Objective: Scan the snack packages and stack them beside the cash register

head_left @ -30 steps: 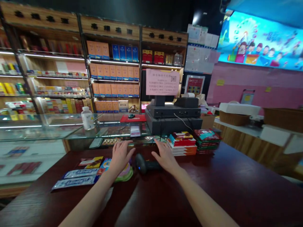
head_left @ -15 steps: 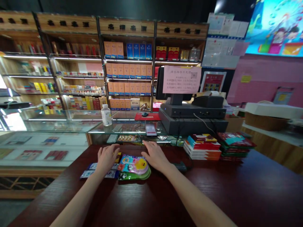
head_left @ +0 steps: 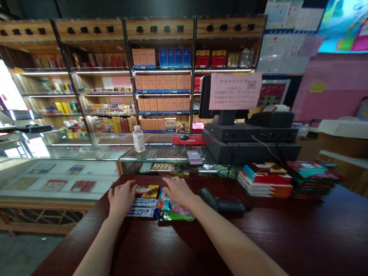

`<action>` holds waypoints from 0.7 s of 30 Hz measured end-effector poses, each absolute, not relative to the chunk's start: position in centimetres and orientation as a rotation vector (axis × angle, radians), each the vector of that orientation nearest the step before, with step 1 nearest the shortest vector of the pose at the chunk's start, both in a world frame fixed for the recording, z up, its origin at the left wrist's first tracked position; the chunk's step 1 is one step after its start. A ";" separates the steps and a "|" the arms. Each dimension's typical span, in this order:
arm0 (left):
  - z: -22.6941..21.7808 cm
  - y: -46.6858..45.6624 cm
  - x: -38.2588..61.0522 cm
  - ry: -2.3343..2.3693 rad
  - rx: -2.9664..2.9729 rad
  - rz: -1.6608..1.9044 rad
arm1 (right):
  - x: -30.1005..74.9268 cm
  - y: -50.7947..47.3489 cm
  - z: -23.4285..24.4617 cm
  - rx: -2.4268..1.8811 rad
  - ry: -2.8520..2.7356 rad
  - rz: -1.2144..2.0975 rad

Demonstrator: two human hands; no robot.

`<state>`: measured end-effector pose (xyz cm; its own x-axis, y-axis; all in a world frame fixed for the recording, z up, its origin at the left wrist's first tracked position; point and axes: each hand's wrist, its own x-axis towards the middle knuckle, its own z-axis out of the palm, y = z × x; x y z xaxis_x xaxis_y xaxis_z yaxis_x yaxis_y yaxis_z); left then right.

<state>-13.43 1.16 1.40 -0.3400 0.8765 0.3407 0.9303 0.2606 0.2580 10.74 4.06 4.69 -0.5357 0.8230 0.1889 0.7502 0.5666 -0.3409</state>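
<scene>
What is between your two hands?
The head view shows snack packets between the left hand and right hand: a yellow-and-brown chocolate bar packet and blue-and-white bar packets.

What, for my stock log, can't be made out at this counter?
Head view only:
- Snack packets: partly hidden under the right hand.
- Card on the glass counter: blurred out.
- Pink notice: small print too small to read.
- Shelf box labels: too small.
- Colourful picture: cut off by the top right corner.
</scene>
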 end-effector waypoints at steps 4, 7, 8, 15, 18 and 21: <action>0.9 1.1 -14.1 -2.422 -1.717 -0.606 | 9.2 4.7 4.4 -1.292 -2.528 0.325; 0.8 1.1 -14.4 -2.428 -1.718 -0.602 | 8.4 5.2 4.2 -1.316 -2.574 0.319; 0.9 1.1 -14.4 -2.431 -1.716 -0.601 | 8.1 5.4 4.1 -1.323 -2.587 0.318; 0.8 1.2 -14.3 -2.458 -1.714 -0.590 | 7.0 6.0 3.6 -1.354 -2.621 0.357; 0.8 1.2 -14.2 -2.478 -1.729 -0.562 | 6.7 6.1 3.4 -1.360 -2.625 0.373; 0.9 1.2 -14.1 -2.489 -1.736 -0.554 | 6.4 6.1 3.1 -1.352 -2.623 0.375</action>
<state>-14.12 1.15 0.87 -0.3657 0.8971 0.2480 0.9176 0.3029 0.2574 6.45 6.06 3.12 -0.5756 0.8171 0.0326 0.7752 0.5578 -0.2965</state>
